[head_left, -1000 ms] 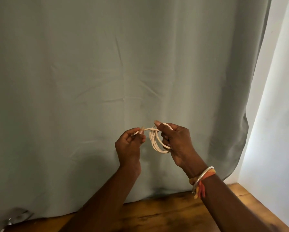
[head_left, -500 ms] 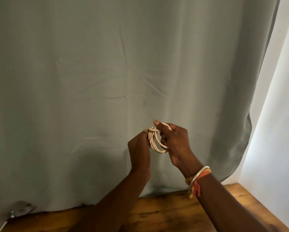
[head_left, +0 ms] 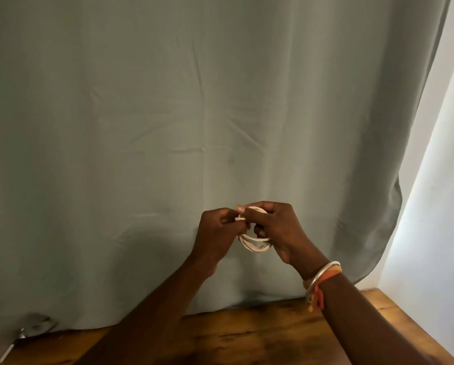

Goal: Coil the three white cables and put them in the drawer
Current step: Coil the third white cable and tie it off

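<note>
A white cable, wound into a small coil of several loops, hangs in the air in front of a grey-green curtain. My right hand grips the coil at its top and right side, fingers through the loops. My left hand pinches the cable's loose end at the coil's upper left, thumb and fingers closed on it, touching the right hand's fingertips. No other cable and no drawer are in view.
A grey-green curtain fills most of the view behind the hands. Below lies a brown wooden tabletop. A white wall stands at the right. A metallic object pokes out under the curtain at the lower left.
My left hand has moved right, from holding the cable end stretched out to pressing it against the top of the coil. The coil now hangs flatter under my right hand.
</note>
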{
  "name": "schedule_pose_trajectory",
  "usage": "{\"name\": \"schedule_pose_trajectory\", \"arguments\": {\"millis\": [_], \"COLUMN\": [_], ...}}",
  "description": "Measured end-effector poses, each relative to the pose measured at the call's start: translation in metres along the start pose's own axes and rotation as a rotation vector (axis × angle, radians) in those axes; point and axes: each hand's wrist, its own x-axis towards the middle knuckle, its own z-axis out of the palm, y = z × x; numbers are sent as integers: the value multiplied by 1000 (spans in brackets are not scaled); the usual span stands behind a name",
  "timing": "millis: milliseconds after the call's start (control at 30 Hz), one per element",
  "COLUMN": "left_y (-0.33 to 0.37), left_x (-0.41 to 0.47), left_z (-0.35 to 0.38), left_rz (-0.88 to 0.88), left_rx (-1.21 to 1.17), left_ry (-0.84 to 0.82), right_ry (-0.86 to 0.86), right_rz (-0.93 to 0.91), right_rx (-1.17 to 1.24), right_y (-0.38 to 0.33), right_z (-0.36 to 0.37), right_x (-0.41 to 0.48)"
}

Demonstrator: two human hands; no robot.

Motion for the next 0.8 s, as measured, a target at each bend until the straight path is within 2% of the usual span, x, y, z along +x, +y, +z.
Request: {"name": "schedule_pose_trajectory", "arguments": {"millis": [133, 333, 567, 800], "left_y": [-4, -10, -11, -13], "left_x": [4, 8, 14, 10], "left_z": [-12, -13, -14, -12], "left_rz": [-42, -140, -213, -283], "left_rx": [30, 0, -64, -165], "left_ry": [-55, -107, -179, -241], "right_ry": [-189, -70, -3, -14], "right_rz": [32, -154, -252, -222], "right_rx": [-113, -398, -459, -455], "right_y": [2, 13, 18, 23], "right_z": [-11, -7, -10, -13], "right_x": [6, 11, 16, 16]}}
